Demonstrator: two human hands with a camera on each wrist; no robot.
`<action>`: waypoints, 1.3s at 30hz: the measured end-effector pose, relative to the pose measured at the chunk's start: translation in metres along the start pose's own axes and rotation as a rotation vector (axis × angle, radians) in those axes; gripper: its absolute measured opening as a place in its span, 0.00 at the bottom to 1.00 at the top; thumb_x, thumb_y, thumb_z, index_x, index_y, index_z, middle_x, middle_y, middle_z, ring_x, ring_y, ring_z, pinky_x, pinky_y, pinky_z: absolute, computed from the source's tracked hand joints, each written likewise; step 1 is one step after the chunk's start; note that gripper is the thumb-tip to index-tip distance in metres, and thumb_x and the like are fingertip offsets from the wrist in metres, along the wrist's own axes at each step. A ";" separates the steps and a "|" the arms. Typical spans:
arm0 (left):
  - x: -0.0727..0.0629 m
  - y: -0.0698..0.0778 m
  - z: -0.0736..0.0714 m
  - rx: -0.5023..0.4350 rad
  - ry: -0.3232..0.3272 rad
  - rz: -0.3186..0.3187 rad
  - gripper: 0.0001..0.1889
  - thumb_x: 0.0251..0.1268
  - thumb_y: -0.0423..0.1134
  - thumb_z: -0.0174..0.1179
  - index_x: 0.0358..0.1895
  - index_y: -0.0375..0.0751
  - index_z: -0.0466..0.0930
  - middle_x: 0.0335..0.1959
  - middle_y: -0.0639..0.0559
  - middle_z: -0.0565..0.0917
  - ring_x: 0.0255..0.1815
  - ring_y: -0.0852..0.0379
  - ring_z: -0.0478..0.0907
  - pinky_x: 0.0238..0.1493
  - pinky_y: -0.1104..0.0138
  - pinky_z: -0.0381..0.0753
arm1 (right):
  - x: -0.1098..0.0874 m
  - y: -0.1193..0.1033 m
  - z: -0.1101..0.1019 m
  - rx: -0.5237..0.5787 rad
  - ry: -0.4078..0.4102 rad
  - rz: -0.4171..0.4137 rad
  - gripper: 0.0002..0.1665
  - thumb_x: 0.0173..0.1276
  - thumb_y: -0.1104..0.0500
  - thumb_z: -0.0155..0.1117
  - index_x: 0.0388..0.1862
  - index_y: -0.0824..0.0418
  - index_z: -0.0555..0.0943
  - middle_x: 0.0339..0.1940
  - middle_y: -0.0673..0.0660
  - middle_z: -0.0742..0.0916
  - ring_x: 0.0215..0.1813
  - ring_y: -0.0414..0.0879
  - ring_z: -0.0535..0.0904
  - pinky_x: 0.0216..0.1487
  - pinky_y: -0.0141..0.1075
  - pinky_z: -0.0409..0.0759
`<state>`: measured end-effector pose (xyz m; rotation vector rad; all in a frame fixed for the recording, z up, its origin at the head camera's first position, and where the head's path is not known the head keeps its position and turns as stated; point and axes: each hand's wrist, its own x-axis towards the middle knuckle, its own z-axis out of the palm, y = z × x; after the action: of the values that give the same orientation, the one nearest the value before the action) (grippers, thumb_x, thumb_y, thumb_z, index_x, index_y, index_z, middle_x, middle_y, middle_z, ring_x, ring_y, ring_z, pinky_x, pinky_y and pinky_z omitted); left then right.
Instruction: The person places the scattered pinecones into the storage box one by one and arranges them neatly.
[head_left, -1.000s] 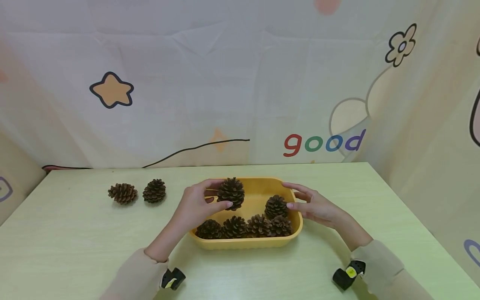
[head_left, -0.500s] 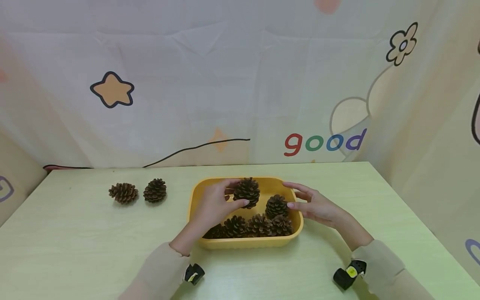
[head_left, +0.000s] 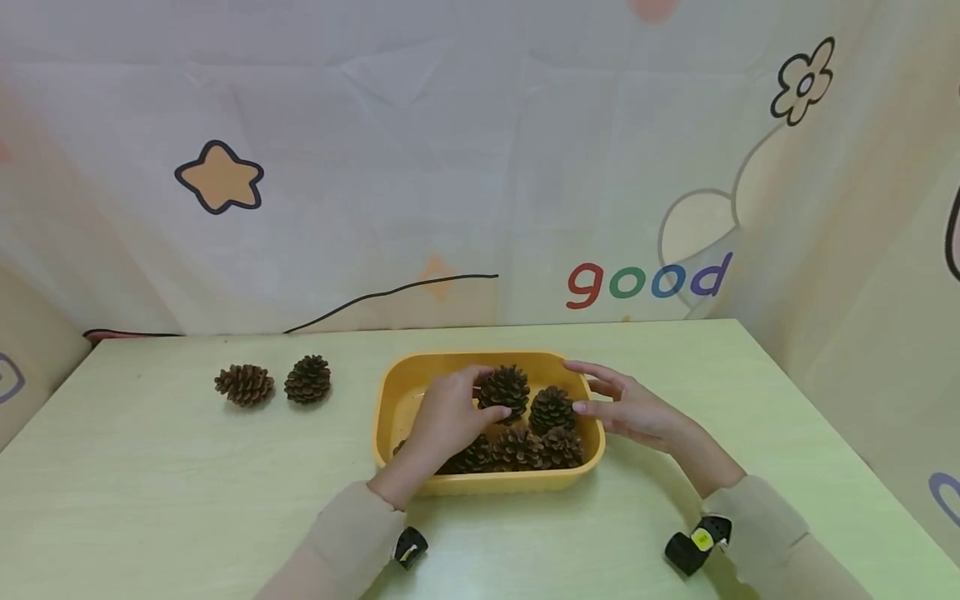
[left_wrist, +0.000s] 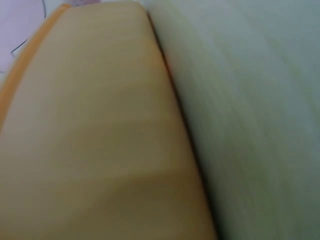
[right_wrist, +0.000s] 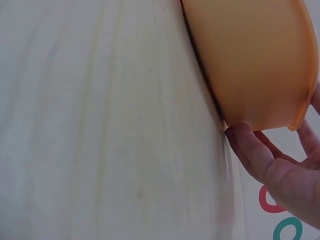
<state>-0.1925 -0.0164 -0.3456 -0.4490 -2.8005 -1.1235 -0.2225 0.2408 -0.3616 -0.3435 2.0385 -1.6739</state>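
Note:
Between the thumb and fingers of my left hand [head_left: 448, 412] is a pine cone [head_left: 504, 392], low inside the yellow plastic bin [head_left: 510, 482] near its middle. My right hand [head_left: 637, 412] grips the bin's right end, thumb over the rim and fingers outside. The right wrist view shows those fingertips [right_wrist: 247, 137] against the outer wall [right_wrist: 255, 65], low by the table. Another pine cone [head_left: 552, 410] stands by the right thumb, and several more [head_left: 517, 448] line the front wall, partly hidden by my left hand and wrist. The left wrist view holds only the bin's side [left_wrist: 110, 125], blurred.
Two pine cones, one lying on its side [head_left: 244, 385] and one more upright [head_left: 307, 380], are on the pale green table [head_left: 187, 500] left of the bin. A printed cloth [head_left: 337, 167] hangs behind the table's back edge.
My left hand has carried its pine cone rightward across the bin and slightly lower, close beside the cone at the right. My right hand has stayed on the bin's end.

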 end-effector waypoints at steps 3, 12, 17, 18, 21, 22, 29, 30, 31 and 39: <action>0.001 0.000 0.002 0.019 -0.014 -0.012 0.28 0.52 0.43 0.67 0.57 0.35 0.72 0.24 0.45 0.81 0.10 0.61 0.60 0.16 0.72 0.63 | 0.001 0.000 -0.001 -0.003 -0.006 -0.005 0.40 0.64 0.58 0.60 0.72 0.56 0.53 0.70 0.70 0.54 0.58 0.58 0.71 0.54 0.46 0.75; 0.004 -0.002 0.001 0.091 -0.065 -0.029 0.27 0.51 0.41 0.67 0.55 0.34 0.73 0.35 0.44 0.83 0.13 0.62 0.64 0.23 0.69 0.72 | 0.002 0.000 -0.002 -0.008 -0.020 -0.018 0.40 0.65 0.58 0.60 0.72 0.56 0.53 0.70 0.70 0.54 0.58 0.57 0.71 0.54 0.46 0.76; 0.006 -0.003 0.001 0.088 -0.110 -0.040 0.27 0.51 0.41 0.67 0.55 0.33 0.73 0.36 0.44 0.82 0.16 0.60 0.67 0.27 0.66 0.74 | 0.002 0.000 -0.001 -0.010 -0.020 -0.017 0.40 0.65 0.58 0.60 0.72 0.56 0.53 0.70 0.70 0.54 0.58 0.58 0.70 0.54 0.46 0.75; 0.007 -0.003 0.001 0.085 -0.119 -0.043 0.27 0.51 0.41 0.67 0.55 0.33 0.74 0.36 0.44 0.82 0.19 0.58 0.71 0.28 0.65 0.76 | 0.002 0.000 -0.001 -0.010 -0.020 -0.015 0.40 0.65 0.58 0.60 0.72 0.56 0.53 0.70 0.70 0.54 0.58 0.58 0.70 0.54 0.46 0.75; 0.008 -0.003 0.001 0.086 -0.141 -0.044 0.26 0.52 0.42 0.67 0.54 0.34 0.74 0.44 0.43 0.81 0.34 0.52 0.78 0.38 0.61 0.79 | 0.001 0.000 -0.001 -0.011 -0.019 -0.014 0.40 0.65 0.57 0.60 0.72 0.57 0.53 0.70 0.70 0.54 0.59 0.59 0.69 0.54 0.46 0.75; 0.008 -0.004 0.001 0.085 -0.147 -0.044 0.26 0.52 0.42 0.67 0.54 0.34 0.74 0.46 0.42 0.80 0.39 0.49 0.79 0.41 0.59 0.79 | 0.001 0.000 -0.001 -0.011 -0.018 -0.013 0.40 0.65 0.57 0.60 0.72 0.57 0.53 0.70 0.70 0.54 0.60 0.60 0.69 0.54 0.46 0.75; 0.009 -0.005 -0.001 0.069 -0.175 -0.071 0.25 0.52 0.42 0.66 0.54 0.36 0.75 0.47 0.42 0.80 0.46 0.46 0.77 0.43 0.57 0.79 | 0.001 0.000 0.000 -0.004 -0.018 -0.013 0.41 0.64 0.57 0.60 0.72 0.57 0.53 0.69 0.70 0.54 0.59 0.59 0.69 0.55 0.47 0.75; 0.009 -0.006 -0.001 0.068 -0.176 -0.072 0.25 0.52 0.42 0.66 0.54 0.36 0.75 0.47 0.42 0.80 0.45 0.46 0.78 0.42 0.57 0.79 | 0.001 0.000 0.000 -0.003 -0.018 -0.013 0.41 0.64 0.57 0.60 0.72 0.57 0.53 0.69 0.70 0.54 0.59 0.59 0.69 0.55 0.47 0.75; 0.009 -0.006 -0.001 0.063 -0.180 -0.074 0.25 0.52 0.42 0.66 0.54 0.36 0.75 0.46 0.43 0.81 0.44 0.47 0.78 0.41 0.57 0.80 | 0.001 0.000 0.000 -0.002 -0.017 -0.014 0.41 0.64 0.58 0.60 0.72 0.57 0.53 0.69 0.70 0.54 0.59 0.59 0.69 0.55 0.47 0.75; 0.010 -0.005 0.002 0.015 -0.214 -0.082 0.26 0.53 0.40 0.65 0.56 0.36 0.73 0.47 0.43 0.80 0.47 0.47 0.77 0.41 0.58 0.80 | 0.000 0.000 0.000 -0.003 -0.016 -0.011 0.40 0.65 0.58 0.59 0.72 0.57 0.52 0.70 0.70 0.54 0.58 0.58 0.70 0.54 0.45 0.75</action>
<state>-0.2038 -0.0158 -0.3481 -0.4845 -3.0345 -1.1319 -0.2224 0.2407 -0.3615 -0.3682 2.0308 -1.6699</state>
